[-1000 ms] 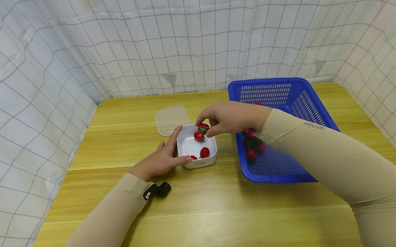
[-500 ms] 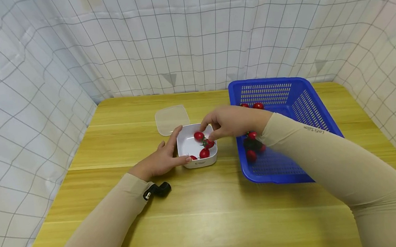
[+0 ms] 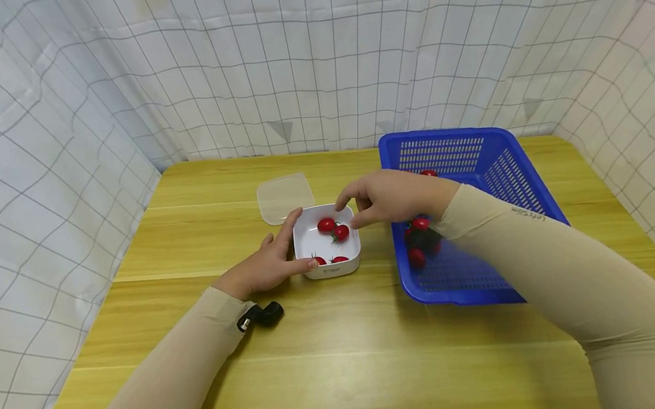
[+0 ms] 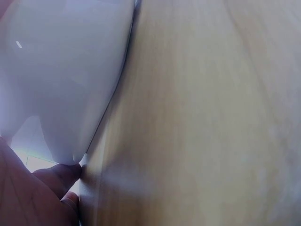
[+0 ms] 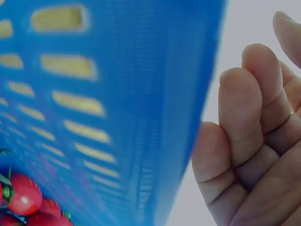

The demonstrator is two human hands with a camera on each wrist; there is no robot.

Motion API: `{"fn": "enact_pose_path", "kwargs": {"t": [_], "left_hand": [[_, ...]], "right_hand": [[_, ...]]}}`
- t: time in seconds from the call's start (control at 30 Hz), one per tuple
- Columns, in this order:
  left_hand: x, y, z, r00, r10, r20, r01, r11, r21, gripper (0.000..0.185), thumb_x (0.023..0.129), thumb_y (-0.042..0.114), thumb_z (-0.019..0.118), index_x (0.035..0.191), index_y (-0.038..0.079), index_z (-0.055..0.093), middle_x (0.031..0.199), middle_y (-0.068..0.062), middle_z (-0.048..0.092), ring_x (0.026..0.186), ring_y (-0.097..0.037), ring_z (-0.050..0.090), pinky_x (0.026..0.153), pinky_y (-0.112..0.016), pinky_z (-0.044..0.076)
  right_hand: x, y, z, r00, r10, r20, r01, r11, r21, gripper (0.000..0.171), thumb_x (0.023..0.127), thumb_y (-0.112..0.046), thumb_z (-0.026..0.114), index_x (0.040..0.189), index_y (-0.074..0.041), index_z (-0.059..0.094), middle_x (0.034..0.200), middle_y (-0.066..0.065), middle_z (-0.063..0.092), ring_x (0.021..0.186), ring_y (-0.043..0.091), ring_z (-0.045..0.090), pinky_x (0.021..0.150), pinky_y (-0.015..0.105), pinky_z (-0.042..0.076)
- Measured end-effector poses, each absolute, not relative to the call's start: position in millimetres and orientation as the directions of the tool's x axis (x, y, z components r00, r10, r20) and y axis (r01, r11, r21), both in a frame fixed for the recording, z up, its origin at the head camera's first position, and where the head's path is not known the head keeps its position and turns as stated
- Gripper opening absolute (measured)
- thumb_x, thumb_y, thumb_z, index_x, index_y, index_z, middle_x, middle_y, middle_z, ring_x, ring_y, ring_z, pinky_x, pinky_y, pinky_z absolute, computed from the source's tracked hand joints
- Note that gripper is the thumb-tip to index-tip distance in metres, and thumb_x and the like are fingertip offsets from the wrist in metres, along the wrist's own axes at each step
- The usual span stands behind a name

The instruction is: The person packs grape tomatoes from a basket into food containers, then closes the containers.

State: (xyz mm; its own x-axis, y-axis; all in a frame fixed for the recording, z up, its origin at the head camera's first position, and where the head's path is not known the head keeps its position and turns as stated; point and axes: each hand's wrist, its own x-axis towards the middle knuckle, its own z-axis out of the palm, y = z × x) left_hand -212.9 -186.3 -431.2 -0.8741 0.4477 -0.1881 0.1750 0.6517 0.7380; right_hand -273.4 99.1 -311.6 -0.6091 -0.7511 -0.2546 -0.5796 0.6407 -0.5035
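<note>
My left hand (image 3: 265,263) rests spread against a glossy white square bowl (image 3: 340,269) containing four small red tomatoes (image 3: 341,233); my right hand (image 3: 388,196), thumb and forefinger apart, hovers at its right rim.

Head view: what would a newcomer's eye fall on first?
Probably the blue basket at the right of the table, with red tomatoes inside. Next, the white container to its left, holding four visible tomatoes. The left hand touches that container's left side; the right hand hovers at its right edge.
</note>
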Motion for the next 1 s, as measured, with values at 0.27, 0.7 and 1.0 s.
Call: {"fn": "enact_pose_path", "kwargs": {"t": [0.27, 0.7, 1.0], "left_hand": [[-214.3, -184.3, -429.7, -0.873, 0.449, -0.192, 0.173, 0.652, 0.739, 0.108, 0.097, 0.048, 0.070, 0.170, 0.028, -0.007, 0.178, -0.007, 0.013, 0.163, -0.041, 0.016, 0.130, -0.061, -0.010], [-212.5, -184.9, -428.8, -0.872, 0.449, -0.192, 0.175, 0.654, 0.736, 0.108, 0.097, 0.048, 0.070, 0.170, 0.028, -0.007, 0.178, -0.008, 0.014, 0.162, -0.042, 0.019, 0.130, -0.061, -0.010], [-213.1, -186.0, -431.3, -0.873, 0.445, -0.201, 0.163, 0.653, 0.739, 0.108, 0.097, 0.049, 0.070, 0.169, 0.032, -0.008, 0.177, -0.009, 0.017, 0.161, -0.044, 0.022, 0.130, -0.061, -0.011]], "right_hand": [[-294.9, 140.1, -305.4, -0.723, -0.679, -0.126, -0.515, 0.651, -0.558, 0.035, 0.100, -0.023, 0.073, 0.134, -0.017, 0.070, 0.080, 0.002, 0.069, 0.066, 0.015, 0.056, 0.066, 0.032, 0.049], [-331.8, 210.0, -344.2, -0.815, -0.537, -0.220, -0.367, 0.771, -0.521, 0.039, 0.097, -0.015, 0.074, 0.135, -0.003, 0.068, 0.092, 0.012, 0.075, 0.082, 0.021, 0.063, 0.076, 0.034, 0.049], [-338.1, 198.1, -369.5, -0.786, -0.572, -0.233, -0.417, 0.770, -0.483, 0.054, 0.094, -0.017, 0.078, 0.143, -0.001, 0.061, 0.095, 0.010, 0.077, 0.084, 0.020, 0.068, 0.080, 0.037, 0.054]]}}
